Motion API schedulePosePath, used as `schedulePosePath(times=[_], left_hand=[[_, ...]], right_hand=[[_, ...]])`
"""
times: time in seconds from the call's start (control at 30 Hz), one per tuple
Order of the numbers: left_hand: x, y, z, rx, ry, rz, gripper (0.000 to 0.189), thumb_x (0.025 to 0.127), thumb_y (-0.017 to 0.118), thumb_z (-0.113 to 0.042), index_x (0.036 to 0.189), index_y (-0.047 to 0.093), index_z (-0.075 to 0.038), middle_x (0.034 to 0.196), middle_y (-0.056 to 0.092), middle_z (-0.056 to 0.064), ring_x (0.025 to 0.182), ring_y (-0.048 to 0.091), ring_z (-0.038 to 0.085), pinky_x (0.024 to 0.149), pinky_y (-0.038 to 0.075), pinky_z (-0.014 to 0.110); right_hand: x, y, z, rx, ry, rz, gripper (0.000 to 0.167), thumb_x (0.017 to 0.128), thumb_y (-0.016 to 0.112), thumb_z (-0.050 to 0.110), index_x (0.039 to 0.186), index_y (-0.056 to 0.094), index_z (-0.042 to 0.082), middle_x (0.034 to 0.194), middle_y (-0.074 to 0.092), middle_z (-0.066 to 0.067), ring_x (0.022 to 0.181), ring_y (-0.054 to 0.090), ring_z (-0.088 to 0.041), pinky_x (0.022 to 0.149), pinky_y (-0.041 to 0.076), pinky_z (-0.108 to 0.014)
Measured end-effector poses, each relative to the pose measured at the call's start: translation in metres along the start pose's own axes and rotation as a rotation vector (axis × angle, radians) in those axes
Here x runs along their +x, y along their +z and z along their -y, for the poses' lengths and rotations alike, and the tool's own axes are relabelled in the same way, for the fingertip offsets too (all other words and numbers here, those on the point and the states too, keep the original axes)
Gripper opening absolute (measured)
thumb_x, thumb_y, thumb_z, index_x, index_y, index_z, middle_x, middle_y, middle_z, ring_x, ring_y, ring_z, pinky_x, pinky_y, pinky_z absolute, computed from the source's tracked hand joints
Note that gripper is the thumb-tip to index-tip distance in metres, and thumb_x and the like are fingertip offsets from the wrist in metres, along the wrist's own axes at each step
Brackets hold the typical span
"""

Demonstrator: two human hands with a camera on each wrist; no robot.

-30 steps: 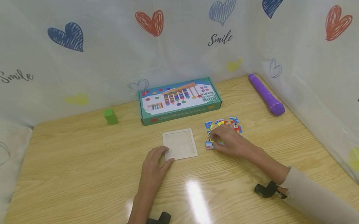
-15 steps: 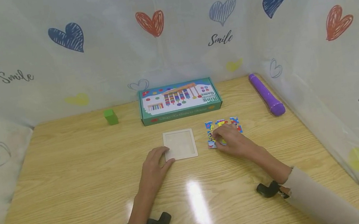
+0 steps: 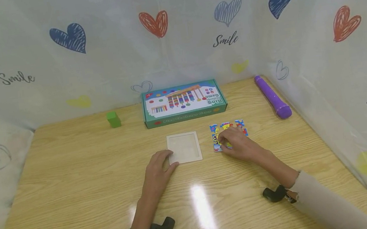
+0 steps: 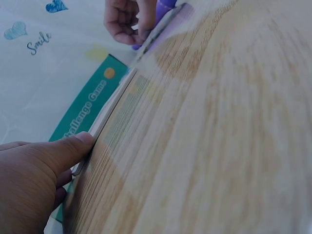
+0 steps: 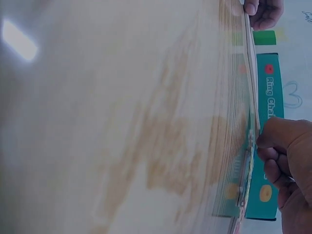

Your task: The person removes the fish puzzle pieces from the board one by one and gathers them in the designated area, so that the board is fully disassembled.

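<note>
A square, shallow wooden puzzle tray (image 3: pixel 198 143) lies flat at the middle of the table. My left hand (image 3: pixel 156 169) holds its near left corner, the thumb against the front edge and the fingers at the left side. To the right of the tray lie several colourful jigsaw pieces (image 3: pixel 239 123), laid close together in rows. Over their left part is my right hand (image 3: pixel 238 144), thumb and forefinger pinched at a puzzle piece (image 3: pixel 217 148) in the near left corner. In the right wrist view the other fingers of the right hand (image 5: pixel 292 156) are curled; it covers some pieces.
Behind the tray lies a green Ring Challenge Game box (image 3: pixel 184 102). A green block (image 3: pixel 113 119) stands at the back left, and a purple toy microphone (image 3: pixel 272 98) lies along the right side. A printed curtain (image 3: pixel 189 59) borders the table's back and sides.
My right hand has shifted slightly right, and the near left puzzle piece has slid right with it, in line with the pieces behind. The left hand and tray have stayed put.
</note>
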State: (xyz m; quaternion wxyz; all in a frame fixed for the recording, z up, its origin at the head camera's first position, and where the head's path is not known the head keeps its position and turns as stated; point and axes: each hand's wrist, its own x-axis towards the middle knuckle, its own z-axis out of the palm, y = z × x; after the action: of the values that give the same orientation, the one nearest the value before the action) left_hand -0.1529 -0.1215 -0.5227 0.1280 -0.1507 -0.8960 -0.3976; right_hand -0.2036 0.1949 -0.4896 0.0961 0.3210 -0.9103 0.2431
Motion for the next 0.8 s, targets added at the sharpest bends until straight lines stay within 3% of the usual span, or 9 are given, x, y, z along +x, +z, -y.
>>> schedulePosePath(times=[0.53,0.8], left_hand=[[0.0,0.002,-0.002,-0.016,0.015,-0.009,0.038,0.087,0.08,-0.017,0.12,0.066,-0.007,0.122,0.065,0.007,0.12,0.058,0.024,0.103,0.046,0.04],[-0.001,0.001,-0.003,0.004,0.002,0.004,0.031,0.091,0.076,-0.018,0.119,0.068,-0.009,0.122,0.065,0.006,0.119,0.057,0.025,0.102,0.046,0.042]], right_hand=[[-0.005,0.003,0.0,0.029,0.015,0.011,0.016,0.081,0.072,-0.003,0.095,0.065,0.001,0.09,0.066,-0.006,0.086,0.057,-0.023,0.082,0.033,-0.047],[-0.012,-0.003,-0.004,-0.036,0.071,-0.009,0.006,0.086,0.067,0.004,0.092,0.068,0.006,0.087,0.064,0.0,0.084,0.053,-0.021,0.085,0.034,-0.048]])
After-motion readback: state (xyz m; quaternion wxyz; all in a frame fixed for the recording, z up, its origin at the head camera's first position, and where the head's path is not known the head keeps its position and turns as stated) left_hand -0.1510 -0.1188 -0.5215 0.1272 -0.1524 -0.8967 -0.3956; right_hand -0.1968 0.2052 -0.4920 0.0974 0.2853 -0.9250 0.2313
